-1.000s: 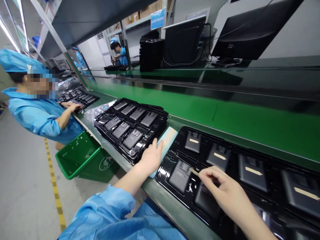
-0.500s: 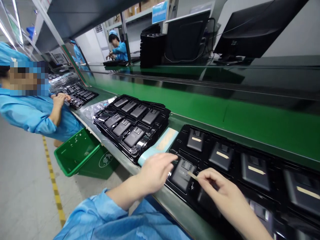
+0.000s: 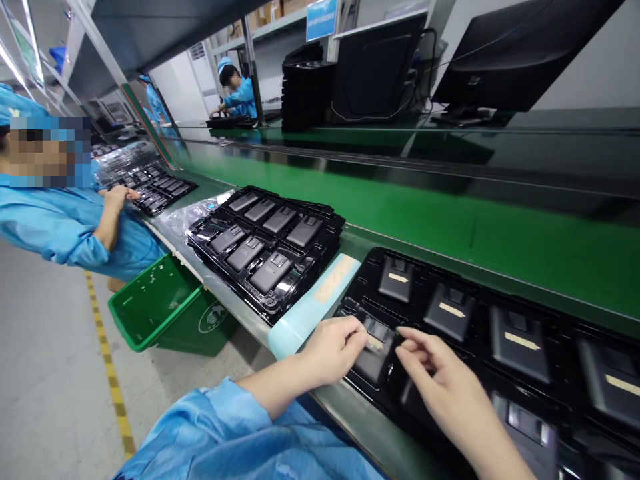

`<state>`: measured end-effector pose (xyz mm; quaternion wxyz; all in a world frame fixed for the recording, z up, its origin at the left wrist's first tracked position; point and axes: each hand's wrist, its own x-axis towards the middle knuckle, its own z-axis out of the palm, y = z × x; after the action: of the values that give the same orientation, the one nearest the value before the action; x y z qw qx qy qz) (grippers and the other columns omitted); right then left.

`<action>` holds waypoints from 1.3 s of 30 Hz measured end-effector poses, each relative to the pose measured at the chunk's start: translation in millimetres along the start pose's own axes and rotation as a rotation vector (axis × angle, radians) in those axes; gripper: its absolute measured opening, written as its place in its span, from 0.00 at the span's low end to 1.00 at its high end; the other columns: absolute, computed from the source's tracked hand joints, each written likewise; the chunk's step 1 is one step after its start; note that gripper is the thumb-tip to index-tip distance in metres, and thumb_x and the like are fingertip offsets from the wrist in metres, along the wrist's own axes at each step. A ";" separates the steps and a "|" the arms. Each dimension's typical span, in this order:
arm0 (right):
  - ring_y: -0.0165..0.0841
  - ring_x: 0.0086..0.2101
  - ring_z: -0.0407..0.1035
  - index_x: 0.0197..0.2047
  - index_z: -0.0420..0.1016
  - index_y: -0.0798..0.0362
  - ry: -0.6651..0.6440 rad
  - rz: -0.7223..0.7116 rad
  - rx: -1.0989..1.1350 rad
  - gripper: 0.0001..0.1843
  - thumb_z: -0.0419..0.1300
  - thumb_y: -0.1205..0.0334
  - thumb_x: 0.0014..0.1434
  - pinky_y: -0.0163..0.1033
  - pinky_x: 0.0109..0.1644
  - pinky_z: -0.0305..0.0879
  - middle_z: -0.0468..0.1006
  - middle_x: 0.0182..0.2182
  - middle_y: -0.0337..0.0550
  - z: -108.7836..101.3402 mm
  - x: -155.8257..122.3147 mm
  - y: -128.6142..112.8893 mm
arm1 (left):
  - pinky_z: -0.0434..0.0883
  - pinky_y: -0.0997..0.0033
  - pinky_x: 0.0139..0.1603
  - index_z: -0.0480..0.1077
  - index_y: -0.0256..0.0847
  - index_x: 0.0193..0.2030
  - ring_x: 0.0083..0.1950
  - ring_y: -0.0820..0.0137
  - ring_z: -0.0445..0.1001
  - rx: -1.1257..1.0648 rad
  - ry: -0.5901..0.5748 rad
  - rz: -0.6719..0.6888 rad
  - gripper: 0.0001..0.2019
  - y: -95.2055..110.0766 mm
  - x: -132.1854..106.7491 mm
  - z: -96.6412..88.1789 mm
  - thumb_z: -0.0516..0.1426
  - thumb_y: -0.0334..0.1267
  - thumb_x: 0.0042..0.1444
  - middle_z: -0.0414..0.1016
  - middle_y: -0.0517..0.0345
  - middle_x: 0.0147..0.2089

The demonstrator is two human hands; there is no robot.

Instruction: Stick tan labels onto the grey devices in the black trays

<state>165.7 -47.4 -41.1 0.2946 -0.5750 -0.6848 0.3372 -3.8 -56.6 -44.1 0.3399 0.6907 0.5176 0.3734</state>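
Observation:
My left hand (image 3: pixel 336 350) is over the near left corner of the black plastic tray (image 3: pixel 417 320), thumb and forefinger pinched at the left end of a small beige adhesive strip (image 3: pixel 375 342). That strip lies across a dark grey battery-like block (image 3: pixel 371 365), partly covered by the hand. Just right of the block, my right hand (image 3: pixel 443 373) has thumb and forefinger apart, with nothing seen between them. Farther back in the tray, other grey blocks (image 3: pixel 453 323) each bear a beige strip. My right hand and forearm hide part of the front row.
Pale blue backing paper (image 3: pixel 295 327) with beige strips lies left of the tray. Beyond it are stacked trays of grey blocks (image 3: pixel 245 253). A green bin (image 3: pixel 150 327) stands below the bench edge. A co-worker in blue (image 3: pixel 55 220) is at the left. Behind runs a green belt (image 3: pixel 400 207).
The strip has gone from my right hand's fingers onto the block. My left hand has moved right and closed at its end; my right fingers have parted.

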 end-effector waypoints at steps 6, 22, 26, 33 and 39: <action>0.30 0.21 0.62 0.26 0.67 0.49 -0.058 -0.066 -0.069 0.16 0.49 0.46 0.51 0.35 0.26 0.61 0.66 0.20 0.36 0.9 -4.5 -5.3 | 0.61 0.76 0.33 0.58 0.39 0.24 0.27 0.75 0.62 0.054 -0.014 0.081 0.10 -1.2 2.0 4.1 0.46 0.32 0.56 0.63 0.63 0.24; 0.29 0.18 0.58 0.20 0.63 0.49 -0.053 -0.100 -0.099 0.17 0.47 0.49 0.53 0.34 0.22 0.55 0.63 0.18 0.35 10.8 -0.4 -10.1 | 0.67 0.67 0.36 0.62 0.37 0.34 0.33 0.67 0.69 0.424 -0.060 -0.004 0.08 0.7 -5.5 9.7 0.45 0.36 0.57 0.70 0.56 0.29; 0.30 0.20 0.60 0.20 0.65 0.49 -0.042 0.002 -0.130 0.18 0.47 0.46 0.51 0.33 0.22 0.58 0.65 0.18 0.37 2.8 -0.2 -2.8 | 0.68 0.66 0.35 0.59 0.31 0.46 0.32 0.67 0.69 0.435 0.071 0.000 0.15 -3.4 -14.7 10.3 0.45 0.38 0.56 0.70 0.55 0.29; 0.30 0.19 0.59 0.22 0.68 0.50 -0.271 0.237 -0.106 0.20 0.48 0.43 0.48 0.33 0.22 0.57 0.66 0.18 0.37 -5.3 2.9 -2.4 | 0.63 0.66 0.43 0.66 0.36 0.37 0.44 0.68 0.65 0.561 0.212 0.544 0.14 -20.9 -30.5 16.9 0.43 0.39 0.59 0.71 0.55 0.42; 0.27 0.15 0.49 0.17 0.65 0.51 -0.273 0.383 -0.049 0.18 0.52 0.45 0.43 0.33 0.19 0.49 0.55 0.12 0.34 4.0 7.0 -17.9 | 0.63 0.70 0.39 0.69 0.34 0.36 0.40 0.71 0.66 0.577 0.162 0.564 0.12 -23.3 -31.9 18.8 0.46 0.37 0.58 0.72 0.57 0.42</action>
<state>150.9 -42.9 -29.1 0.1159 -0.6506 -0.6045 0.4448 -4.1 -83.6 -78.5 -0.0252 0.8410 0.4165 0.3445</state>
